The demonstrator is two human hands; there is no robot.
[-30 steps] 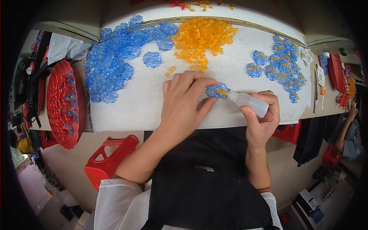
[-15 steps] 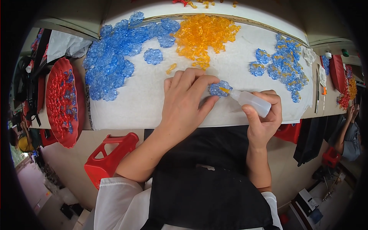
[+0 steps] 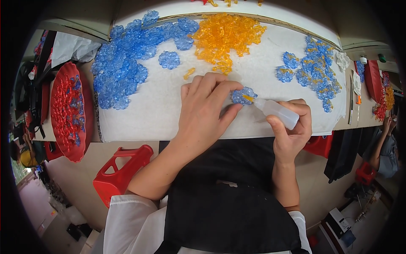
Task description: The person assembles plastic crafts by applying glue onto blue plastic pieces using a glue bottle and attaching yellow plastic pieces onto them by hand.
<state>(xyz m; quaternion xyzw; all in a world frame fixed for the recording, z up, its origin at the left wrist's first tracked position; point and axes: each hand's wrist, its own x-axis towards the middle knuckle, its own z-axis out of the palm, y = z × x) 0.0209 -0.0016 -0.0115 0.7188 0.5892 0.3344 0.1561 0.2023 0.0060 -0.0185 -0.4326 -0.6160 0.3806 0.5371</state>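
Observation:
Between the thumb and fingers of my left hand is the edge of a clear blue flower-shaped plastic piece, held just above the white-covered table. My right hand grips a small translucent squeeze bottle. Its yellow nozzle points left and meets the face of the flower piece. Whether any liquid comes out is too small to tell. Beyond my left fingers lies one loose amber plastic piece, with a single blue flower farther off.
Blue flowers heap at the left, amber pieces at the far middle. Blue flowers with amber parts cluster at the right. A red tray of red and blue pieces stands left, a red stool below. Another person sits far right.
Almost nothing differs. Both hands keep their hold, and the nozzle stays on the blue flower piece; the whole view has shifted very slightly.

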